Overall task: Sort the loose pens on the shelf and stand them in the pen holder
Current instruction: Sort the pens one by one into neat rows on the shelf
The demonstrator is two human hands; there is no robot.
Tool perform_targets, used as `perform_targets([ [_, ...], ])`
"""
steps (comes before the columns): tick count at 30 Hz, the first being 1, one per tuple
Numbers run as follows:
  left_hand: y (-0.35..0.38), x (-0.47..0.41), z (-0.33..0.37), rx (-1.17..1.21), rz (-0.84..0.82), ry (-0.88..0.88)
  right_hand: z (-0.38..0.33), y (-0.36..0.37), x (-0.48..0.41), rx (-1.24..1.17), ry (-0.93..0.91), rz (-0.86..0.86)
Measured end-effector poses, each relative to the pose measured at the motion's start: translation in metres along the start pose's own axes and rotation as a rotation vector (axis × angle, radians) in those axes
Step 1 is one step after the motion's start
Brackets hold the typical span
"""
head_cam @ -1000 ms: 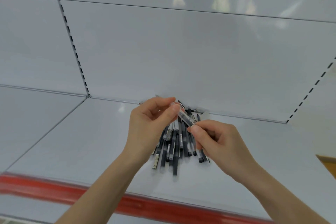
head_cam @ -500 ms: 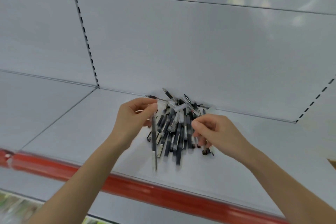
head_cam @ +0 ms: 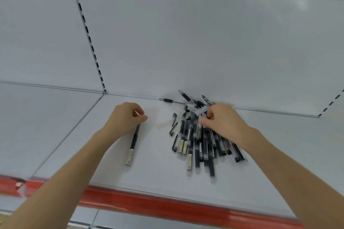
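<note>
Curled fingers of the left hand [head_cam: 128, 117] at the top of the slim black pale-ended pen [head_cam: 133, 141] lying on the white metal shelf [head_cam: 158, 171], grip unclear. Pinching a frosted clear pen [head_cam: 202, 112] with the right hand [head_cam: 222, 121], heap of dark loose pens [head_cam: 202, 147] just beneath the fingers. Lift straight up, leave neighbours undisturbed.

Single black pen [head_cam: 133, 145], pale end toward shelf [head_cam: 158, 171] front, lies flat, well apart from the pile of black and clear pens [head_cam: 201, 141] right of it.

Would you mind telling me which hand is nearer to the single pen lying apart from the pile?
Left. The left hand holds the lone pen by its far end; the right hand is off to that pen's right, over the pen pile.
</note>
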State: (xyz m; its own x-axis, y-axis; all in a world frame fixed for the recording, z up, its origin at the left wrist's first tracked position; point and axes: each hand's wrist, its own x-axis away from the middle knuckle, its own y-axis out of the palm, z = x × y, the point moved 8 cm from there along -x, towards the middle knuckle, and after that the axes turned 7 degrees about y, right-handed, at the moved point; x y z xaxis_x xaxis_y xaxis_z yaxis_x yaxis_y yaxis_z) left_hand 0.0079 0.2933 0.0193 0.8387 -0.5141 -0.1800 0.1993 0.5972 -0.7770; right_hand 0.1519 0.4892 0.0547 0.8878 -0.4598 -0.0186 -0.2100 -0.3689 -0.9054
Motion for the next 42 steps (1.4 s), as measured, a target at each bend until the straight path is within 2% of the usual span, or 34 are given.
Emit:
perform_targets([
  [4,0.014,-0.007,0.001,-0.087,-0.114,0.066,0.002,0.004,-0.002,-0.017,0.068,0.006],
  [6,0.016,-0.008,0.015,-0.191,-0.095,0.152,0.006,0.006,-0.003,0.018,0.117,0.018],
  [8,0.018,-0.003,0.039,-0.182,-0.077,0.269,0.013,0.007,-0.002,-0.007,0.184,0.037],
  [11,0.037,0.014,0.074,-0.069,-0.234,0.373,0.021,0.002,0.008,-0.094,0.224,0.093],
  [14,0.057,0.034,0.091,-0.144,-0.409,0.397,0.029,-0.005,0.021,-0.241,0.256,0.141],
  [17,0.063,0.039,0.092,-0.189,-0.425,0.381,0.034,-0.007,0.031,-0.351,0.252,0.166],
  [24,0.071,0.034,0.088,-0.145,-0.465,0.311,0.039,-0.001,0.033,-0.429,0.237,0.138],
  [32,0.075,0.029,0.098,-0.235,-0.363,0.23,0.037,-0.006,0.025,-0.429,0.173,0.091],
  [42,0.076,0.034,0.096,-0.065,-0.388,0.108,0.036,-0.009,0.018,-0.517,0.116,0.039],
])
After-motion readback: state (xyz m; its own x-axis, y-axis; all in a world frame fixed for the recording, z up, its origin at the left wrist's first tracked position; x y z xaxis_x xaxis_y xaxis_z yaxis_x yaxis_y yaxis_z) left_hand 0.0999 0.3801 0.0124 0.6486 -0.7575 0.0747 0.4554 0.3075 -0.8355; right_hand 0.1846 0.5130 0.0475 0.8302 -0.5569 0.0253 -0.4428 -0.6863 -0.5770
